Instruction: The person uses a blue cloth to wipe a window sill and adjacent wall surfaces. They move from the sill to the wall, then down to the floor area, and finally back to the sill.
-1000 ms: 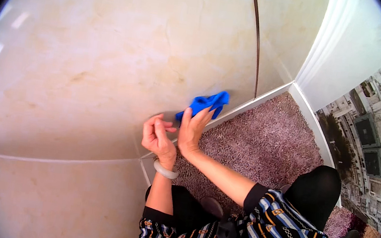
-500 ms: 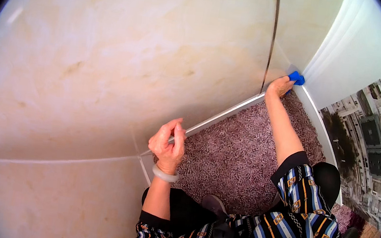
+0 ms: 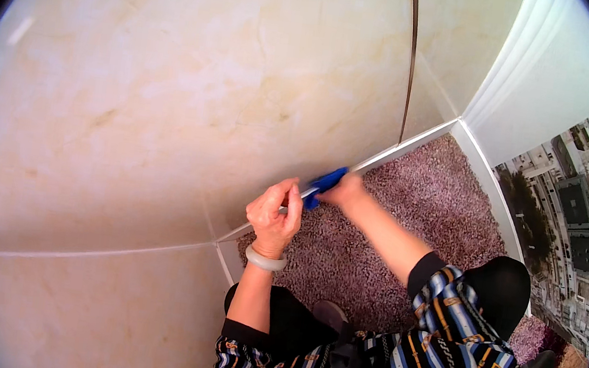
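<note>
My right hand [image 3: 343, 191] is closed on a blue cloth [image 3: 327, 181], pressing it against the white baseboard [image 3: 386, 155] at the foot of the marbled wall. The cloth wraps over the baseboard's upper edge. Just to the left, my left hand [image 3: 276, 215] hovers by the same baseboard with its fingers curled and its thumb close to the index finger. Whether anything small lies within that pinch is hidden. A pale bangle [image 3: 265, 260] circles my left wrist.
Mottled purple-brown carpet [image 3: 358, 265] covers the floor between the baseboards and my knees. A dark vertical strip [image 3: 411, 66] runs down the wall. On the right, a white wall [image 3: 572, 78] carries a grey printed aerial picture [image 3: 578, 211]. Another marbled panel [image 3: 95, 314] stands on the left.
My right hand has slid the blue cloth from the far right corner along the baseboard toward my left hand. The left hand has shifted slightly right and its fingers are drawn closer together.
</note>
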`<state>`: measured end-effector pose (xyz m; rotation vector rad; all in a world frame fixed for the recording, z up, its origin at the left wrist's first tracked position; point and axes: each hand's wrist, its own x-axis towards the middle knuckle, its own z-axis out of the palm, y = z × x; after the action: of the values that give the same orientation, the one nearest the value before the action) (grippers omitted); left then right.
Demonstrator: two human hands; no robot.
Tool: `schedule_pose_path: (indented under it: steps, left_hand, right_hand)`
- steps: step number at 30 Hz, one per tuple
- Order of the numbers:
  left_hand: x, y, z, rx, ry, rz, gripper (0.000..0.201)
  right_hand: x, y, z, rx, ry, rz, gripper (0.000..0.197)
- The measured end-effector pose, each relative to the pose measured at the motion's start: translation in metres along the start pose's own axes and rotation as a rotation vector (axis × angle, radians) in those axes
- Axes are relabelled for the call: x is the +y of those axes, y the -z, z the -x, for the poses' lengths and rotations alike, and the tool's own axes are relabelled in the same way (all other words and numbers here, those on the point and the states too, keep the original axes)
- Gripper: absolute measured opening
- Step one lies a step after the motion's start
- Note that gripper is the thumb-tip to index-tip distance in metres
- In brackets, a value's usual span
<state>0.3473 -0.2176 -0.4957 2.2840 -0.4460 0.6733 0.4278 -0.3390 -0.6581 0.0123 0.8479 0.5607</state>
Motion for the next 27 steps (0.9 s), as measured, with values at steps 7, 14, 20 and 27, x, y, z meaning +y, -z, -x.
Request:
schedule_pose_path:
  steps: [7,14,20,27]
  left_hand:
    - [0.002,0.006,-0.007,-0.009,-0.089,-0.025,0.011]
    - [0.002,0.03,-0.001,-0.001,-0.063,-0.106,0.011]
    - [0.005,0.013,-0.007,0.005,-0.104,-0.074,0.012]
    - [0.002,0.006,-0.005,-0.069,-0.154,-0.144,0.013]
  right_hand:
    - [-0.237,0.003,0.059,0.06,0.741,-0.018,0.056]
    - [-0.15,0.025,-0.006,0.077,0.898,0.026,0.075]
    - [0.054,0.007,-0.042,0.065,0.033,-0.079,0.063]
    - [-0.089,-0.013,0.024,0.224,0.28,0.215,0.07]
